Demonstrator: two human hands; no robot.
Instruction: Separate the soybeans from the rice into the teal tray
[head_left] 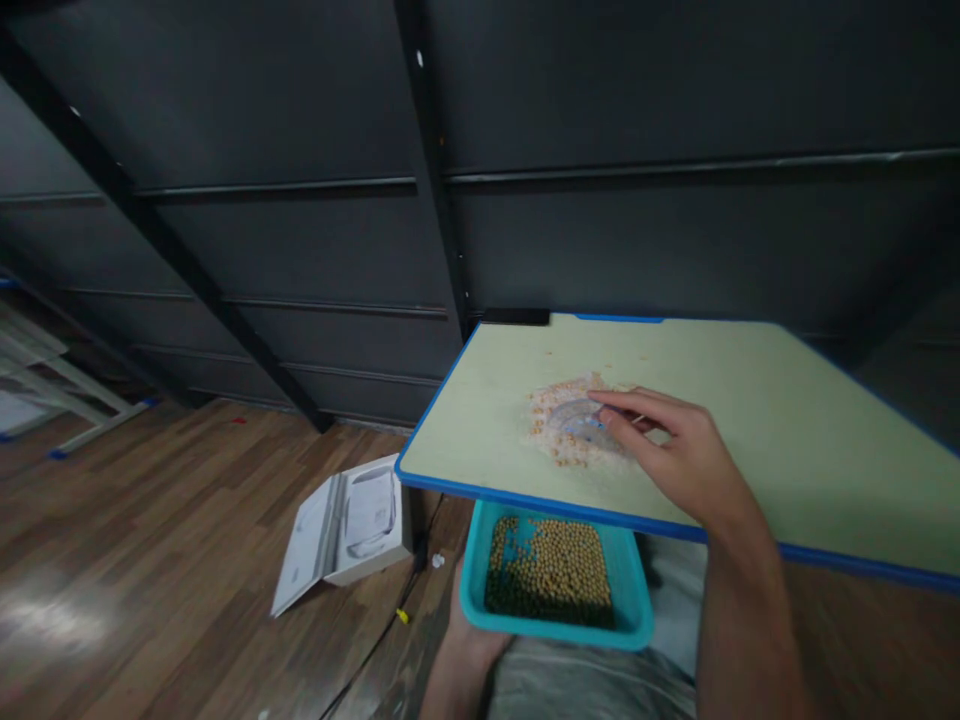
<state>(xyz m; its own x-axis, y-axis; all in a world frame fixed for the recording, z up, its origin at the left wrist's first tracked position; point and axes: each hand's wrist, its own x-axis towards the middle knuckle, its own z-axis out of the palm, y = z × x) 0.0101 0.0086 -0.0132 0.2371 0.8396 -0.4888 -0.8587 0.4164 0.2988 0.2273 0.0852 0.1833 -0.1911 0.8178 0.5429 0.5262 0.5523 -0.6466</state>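
My right hand [679, 450] is over the pale table [720, 370], its thumb and fingers pinched on the rim of a clear plastic dish or lid [576, 418]; its exact kind is hard to make out. Around and beneath that clear piece lies a patch of spilled yellow beans [570, 460] and fine pale grains [592, 382]. Below the table's front edge, my left hand [472, 632] grips the left side of a turquoise tray [555, 632], its fingers mostly hidden underneath. Yellow beans [570, 555] fill much of the tray, with darker green ones [544, 605] along its near side.
Blue edging [517, 493] runs round the table, which stands by a dark panelled wall [675, 240]. A black object [516, 316] lies at its far left corner. On the wooden floor [187, 560] are an opened white box [367, 515] and a black cable [367, 655].
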